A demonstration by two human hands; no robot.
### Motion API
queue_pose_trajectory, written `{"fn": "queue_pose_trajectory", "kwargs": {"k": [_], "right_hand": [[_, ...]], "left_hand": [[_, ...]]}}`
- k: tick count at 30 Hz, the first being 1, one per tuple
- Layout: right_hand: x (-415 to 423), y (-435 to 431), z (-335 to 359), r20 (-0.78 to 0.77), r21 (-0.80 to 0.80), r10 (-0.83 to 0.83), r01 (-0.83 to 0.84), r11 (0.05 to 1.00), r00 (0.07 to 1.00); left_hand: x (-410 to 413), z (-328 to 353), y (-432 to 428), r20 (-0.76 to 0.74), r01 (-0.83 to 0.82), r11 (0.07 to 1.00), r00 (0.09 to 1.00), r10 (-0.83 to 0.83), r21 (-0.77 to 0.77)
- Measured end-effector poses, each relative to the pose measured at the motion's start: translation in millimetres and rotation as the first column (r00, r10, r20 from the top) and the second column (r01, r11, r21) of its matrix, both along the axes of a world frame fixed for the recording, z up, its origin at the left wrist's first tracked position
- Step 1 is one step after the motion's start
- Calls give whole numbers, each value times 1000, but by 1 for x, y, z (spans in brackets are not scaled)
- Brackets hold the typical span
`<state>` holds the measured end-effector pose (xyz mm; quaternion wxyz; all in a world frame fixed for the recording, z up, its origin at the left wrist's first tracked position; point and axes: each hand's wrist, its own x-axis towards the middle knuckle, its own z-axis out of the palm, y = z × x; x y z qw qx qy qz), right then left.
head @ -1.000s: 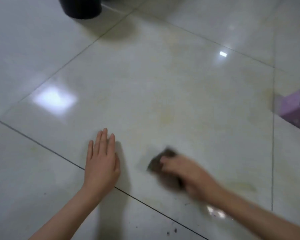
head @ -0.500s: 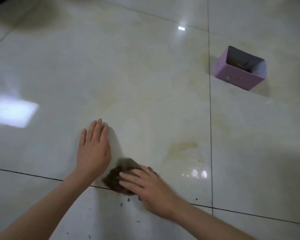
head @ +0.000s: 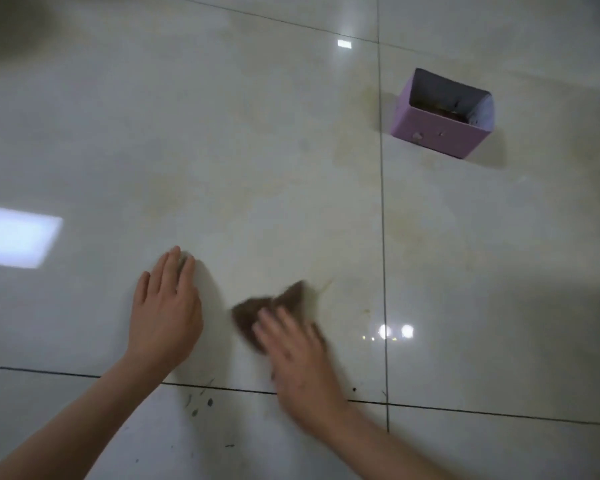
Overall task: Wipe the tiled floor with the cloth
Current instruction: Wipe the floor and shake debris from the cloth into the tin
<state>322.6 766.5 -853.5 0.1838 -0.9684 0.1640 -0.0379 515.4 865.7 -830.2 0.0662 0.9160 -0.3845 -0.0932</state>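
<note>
A small brown cloth lies on the glossy pale tiled floor, blurred by motion. My right hand presses on the cloth with straight fingers and covers its near part. My left hand rests flat on the tile to the left of the cloth, fingers together and apart from it. Faint yellowish stains show on the tile beyond and to the right of the cloth.
A small open purple box stands on the floor at the upper right, just past a vertical grout line. Dark specks of dirt lie below the horizontal grout line near my left forearm. Light reflections gleam on the tiles.
My right hand has swept the cloth to the right and away from me, off the horizontal grout line. My left hand has stayed flat on the tile. The camera view shifted slightly.
</note>
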Motion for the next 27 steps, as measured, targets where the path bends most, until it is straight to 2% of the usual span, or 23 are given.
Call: {"fn": "queue_pose_trajectory", "kwargs": {"k": [2, 3, 4, 6, 8, 10, 11, 12, 15, 17, 19, 21, 24, 27], "right_hand": [[-12, -12, 9, -44, -15, 245, -246, 969, 968], [-16, -38, 12, -49, -54, 288, -290, 955, 956], [-20, -65, 18, -70, -84, 242, -248, 965, 968], [-36, -123, 24, -81, -120, -74, 64, 991, 994], [-54, -149, 26, -60, -121, -403, 394, 911, 913], [-45, -117, 20, 30, -75, -577, 577, 813, 816], [-33, -84, 16, 68, -33, -580, 583, 812, 812], [-17, -47, 15, 84, -2, -518, 520, 854, 852], [35, 52, 6, 25, 3, -120, 120, 993, 992], [54, 59, 12, -24, -8, 41, -41, 999, 999], [40, 32, 19, -63, -62, 105, -109, 992, 992], [-8, -1, 25, -103, -60, 22, -29, 998, 994], [-103, -42, 26, -196, -96, -191, 175, 980, 962], [-110, -21, 14, -201, -143, -332, 308, 941, 921]], "left_hand": [[-8, 1, -8, -19, 32, 999, 999, -32, 29], [-12, 0, -11, -21, 43, 999, 999, -42, 31], [-14, -1, -13, -19, 51, 998, 999, -51, 27], [-15, -4, -14, -4, 65, 998, 998, -65, 4], [-13, -8, -11, 23, 78, 996, 997, -77, -33], [-14, -13, -9, 31, 78, 994, 997, -76, -71], [-15, -14, -9, 24, 66, 994, 998, -64, -91], [-15, -16, -9, 11, 47, 993, 999, -46, -110], [-10, -15, -7, -44, 41, 983, 998, -50, -177], [0, -9, -2, -123, 32, 967, 990, -65, -253], [8, 1, 6, -146, 30, 962, 987, -72, -272], [9, 12, 17, -96, 76, 972, 990, -100, -224], [0, 17, 38, -42, 85, 981, 995, -93, -174], [-11, 13, 56, -36, -12, 988, 999, 7, -151]]}}
